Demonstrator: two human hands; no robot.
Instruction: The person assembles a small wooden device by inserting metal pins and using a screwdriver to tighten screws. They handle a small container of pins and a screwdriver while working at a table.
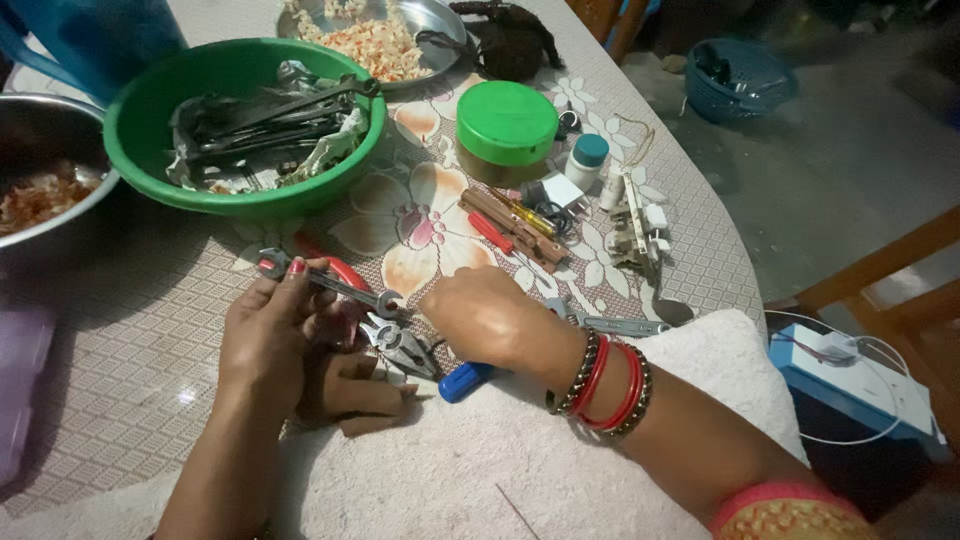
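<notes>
Round table (120, 400) under a patterned cloth, pale lattice with large floral print; a white towel (480, 470) spread over the near edge. Left hand (265, 345), fingers closed around a double-ended spanner (330, 283) held just above the cloth, its ring end beside red-handled pliers (345, 272). Right hand (490, 318), bangles at the wrist, curled over a blue-handled tool (462, 381) on the towel; grip looks closed, fingertips hidden. Metal pliers (405, 348) lie between the hands. Beyond: green bowl (150, 100) of dark tools, green-lidded jar (507, 125), steel plate (435, 20) of food, small bottle (587, 160), screwdrivers (510, 225). Room dim; grey concrete floor (850, 170), blue basket (740, 75) on it, wooden chair (880, 265) at right.
</notes>
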